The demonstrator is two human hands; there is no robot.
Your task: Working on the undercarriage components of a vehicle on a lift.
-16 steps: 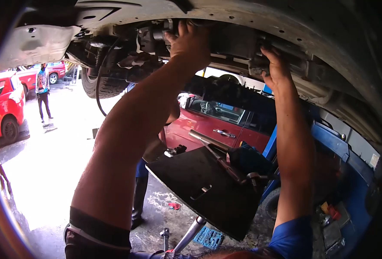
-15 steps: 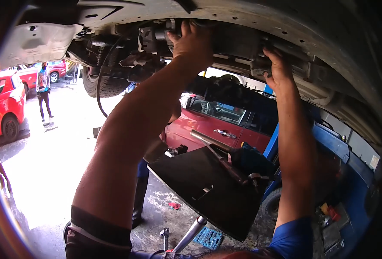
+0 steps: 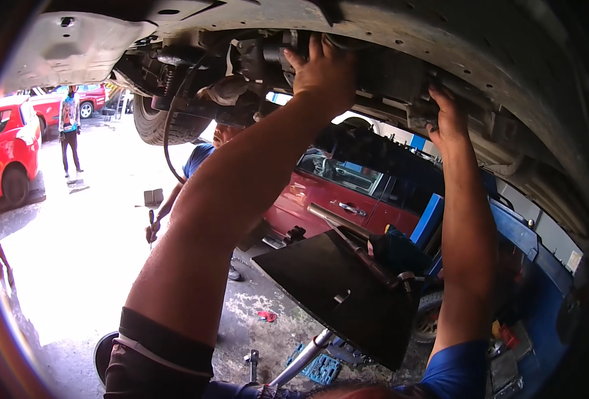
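Both my arms reach up to the underside of a raised vehicle [image 3: 401,40]. Against a dark housing [image 3: 391,76] under it my left hand [image 3: 324,76] rests with fingers stretched and thumb spread; the fingertips are partly lost in shadow. Farther right, my right hand [image 3: 449,120] has bent fingers and a thumb around a dark metal bracket [image 3: 419,114] at the housing's end. Below the hands, a black plate [image 3: 334,292] sits tilted on a silver post [image 3: 304,359]. A long-handled tool [image 3: 367,259] and a dark green bundle [image 3: 395,251] lie on the plate.
A black hose [image 3: 166,136] hangs left of my left arm. Behind that arm a co-worker in blue [image 3: 198,159] holds a thin tool. A dark red car [image 3: 328,196] stands behind the plate, a blue tool case [image 3: 321,368] on the floor. Another person [image 3: 70,130] stands far left.
The view has shifted, so most things sit farther right and lower. The co-worker's head and arm now show beside my left arm. My hands stay at the same parts.
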